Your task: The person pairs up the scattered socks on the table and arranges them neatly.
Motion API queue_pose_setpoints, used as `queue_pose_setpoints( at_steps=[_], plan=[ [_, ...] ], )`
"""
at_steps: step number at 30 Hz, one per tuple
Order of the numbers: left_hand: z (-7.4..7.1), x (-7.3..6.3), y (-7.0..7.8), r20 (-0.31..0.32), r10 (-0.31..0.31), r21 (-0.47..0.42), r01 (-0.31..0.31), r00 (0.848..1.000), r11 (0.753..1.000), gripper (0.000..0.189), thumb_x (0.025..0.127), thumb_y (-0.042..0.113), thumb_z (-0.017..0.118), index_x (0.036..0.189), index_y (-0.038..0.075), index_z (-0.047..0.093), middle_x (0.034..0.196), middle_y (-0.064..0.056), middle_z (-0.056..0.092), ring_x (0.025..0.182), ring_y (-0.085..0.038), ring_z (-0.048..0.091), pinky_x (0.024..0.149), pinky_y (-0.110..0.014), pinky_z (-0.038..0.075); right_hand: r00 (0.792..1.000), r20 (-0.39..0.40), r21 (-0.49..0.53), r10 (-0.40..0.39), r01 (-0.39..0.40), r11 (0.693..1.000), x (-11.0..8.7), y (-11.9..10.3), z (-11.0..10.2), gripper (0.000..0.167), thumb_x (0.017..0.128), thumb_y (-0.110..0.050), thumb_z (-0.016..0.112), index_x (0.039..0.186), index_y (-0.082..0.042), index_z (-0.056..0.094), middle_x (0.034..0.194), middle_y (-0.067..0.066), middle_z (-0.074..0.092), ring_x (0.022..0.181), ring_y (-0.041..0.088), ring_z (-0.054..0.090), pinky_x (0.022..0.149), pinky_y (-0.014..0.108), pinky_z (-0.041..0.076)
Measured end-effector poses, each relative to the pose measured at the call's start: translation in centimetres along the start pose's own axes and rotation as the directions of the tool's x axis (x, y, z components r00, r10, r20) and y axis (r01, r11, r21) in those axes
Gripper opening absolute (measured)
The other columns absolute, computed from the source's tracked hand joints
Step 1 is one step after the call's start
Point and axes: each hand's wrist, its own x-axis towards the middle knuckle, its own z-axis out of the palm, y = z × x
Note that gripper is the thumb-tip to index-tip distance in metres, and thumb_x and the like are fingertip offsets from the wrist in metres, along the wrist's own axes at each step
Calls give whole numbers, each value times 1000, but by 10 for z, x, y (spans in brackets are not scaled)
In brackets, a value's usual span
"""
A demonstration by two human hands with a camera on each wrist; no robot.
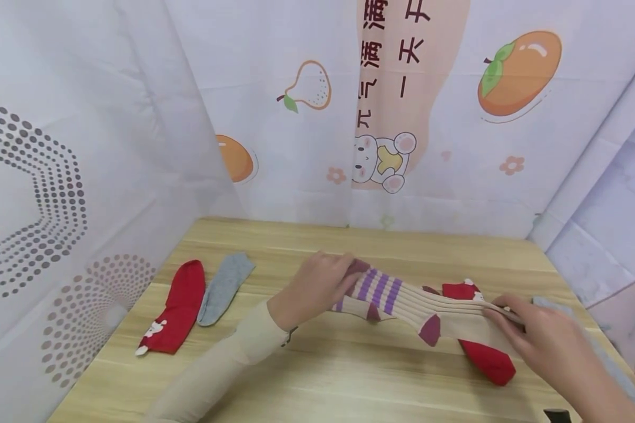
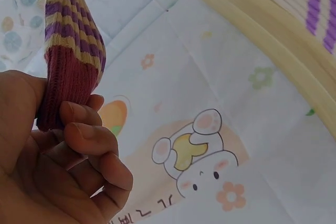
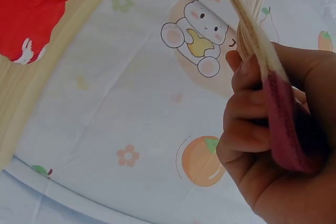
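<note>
Both hands hold a cream ribbed sock with purple stripes and a maroon heel, stretched between them above the table. My left hand pinches its maroon cuff, which shows between thumb and fingers in the left wrist view. At the other end, my right hand grips the sock near its maroon toe. A matching striped sock lies below, partly covered by the held one. Under the right side, a red sock with a white figure is partly hidden.
On the left of the wooden table lie a red sock and a grey sock side by side. Another grey sock lies along the right edge, partly behind my right arm. Printed white curtains hang behind the table.
</note>
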Motion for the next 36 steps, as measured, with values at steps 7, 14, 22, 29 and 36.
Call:
queue_pose_setpoints(
  at_steps=[7,14,22,29,36],
  plan=[
    [-6,-25,-8,45,-44,4,44,998,999,17,98,22,65,109,10,70,78,6,69,70,-8,64,71,-29,54,998,51,18,-33,32,999,10,-10,6,23,80,-22,82,80,-23,59,57,-23,35,50,-3,30,48,22,30],
    [-25,-39,-21,175,-110,1,111,978,994,12,95,20,69,102,10,71,85,1,73,75,-11,68,69,-28,55,991,121,94,-61,50,994,21,-24,17,21,82,-21,82,84,-22,61,60,-23,44,52,-6,36,48,22,38],
    [-45,-42,-39,368,-156,-52,188,917,981,8,92,23,73,93,16,75,78,9,69,66,-2,57,65,-20,50,988,82,129,-135,123,984,28,-36,36,23,77,-17,85,84,-22,63,64,-23,47,53,-6,35,49,22,39],
    [-29,-45,-33,489,-100,-68,152,867,986,10,93,20,71,85,13,73,63,10,57,57,-4,43,54,-19,43,966,240,145,-93,59,988,24,-41,50,20,80,-19,83,87,-19,65,64,-20,49,57,-3,41,54,23,44],
    [-9,-56,-37,533,-127,-3,152,836,988,27,95,18,68,68,13,64,55,8,46,52,-6,37,50,-21,37,915,395,203,-84,3,979,31,-44,74,17,83,-18,81,88,-17,65,64,-15,48,55,1,41,52,21,38]
  ],
)
